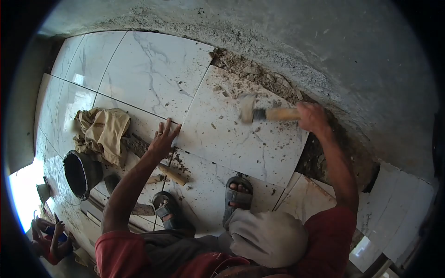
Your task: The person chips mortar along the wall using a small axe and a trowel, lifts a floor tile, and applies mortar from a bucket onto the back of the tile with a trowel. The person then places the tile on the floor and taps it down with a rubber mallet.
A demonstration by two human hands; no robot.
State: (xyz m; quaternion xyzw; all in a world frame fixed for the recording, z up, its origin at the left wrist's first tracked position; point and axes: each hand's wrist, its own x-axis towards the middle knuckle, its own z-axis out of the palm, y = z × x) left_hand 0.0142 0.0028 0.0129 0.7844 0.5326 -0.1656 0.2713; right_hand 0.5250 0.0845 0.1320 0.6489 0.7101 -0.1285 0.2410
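Note:
My right hand (pixel 314 118) is closed around the wooden handle of a mallet (pixel 278 114). The mallet's pale head, slightly blurred, is over a white marbled tile (pixel 222 139) strewn with crumbs of mortar; whether it touches the tile I cannot tell. Fingers spread, my left hand (pixel 162 141) rests at that tile's left edge, by the joint with the neighbouring tiles. Just below this hand, a tool with a wooden handle (pixel 172 174) lies on the floor.
Broken mortar (pixel 259 76) fills a strip along the rough grey wall (pixel 361 60), and bare soil (pixel 315 157) shows right of the tile. Left are a crumpled tan cloth (pixel 106 132) and a black bucket (pixel 85 173). Another person (pixel 52 238) is at the lower left.

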